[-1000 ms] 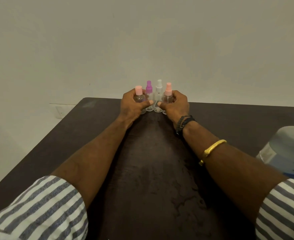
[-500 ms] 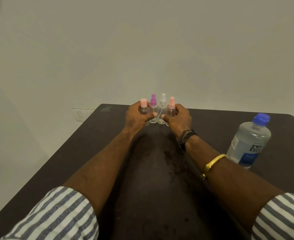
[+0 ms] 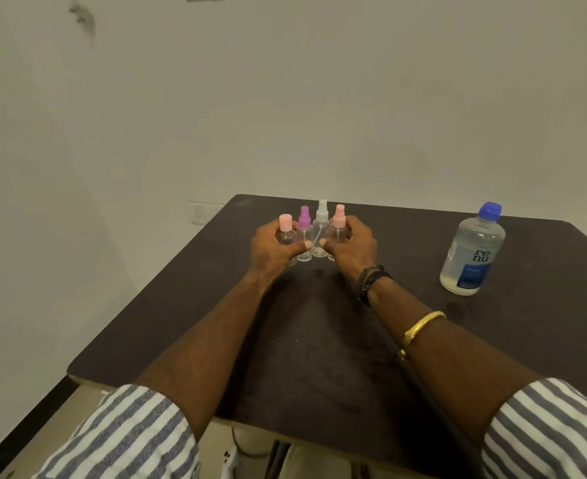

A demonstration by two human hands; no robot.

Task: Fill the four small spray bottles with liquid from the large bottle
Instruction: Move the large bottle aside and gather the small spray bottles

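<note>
Both hands were out at the row of four. The left grip [image 3: 275,252] was clenched round the small clear bottle with the flat pink cap [image 3: 286,227], fingers behind it and thumb across the front. The right grip [image 3: 350,248] was clasped the same way round the small clear bottle with the peach-pink spray top [image 3: 339,217]. Between the two grips stood the small clear bottle with the purple spray top [image 3: 304,223] and the small clear bottle with the white spray top [image 3: 321,217], both upright on the dark brown tabletop [image 3: 181,323]. The thumb tips were close in front of them, not touching. Well off to the right of the right grip, the large clear plastic bottle with the blue cap [image 3: 471,254] stood upright, capped and untouched.
</note>
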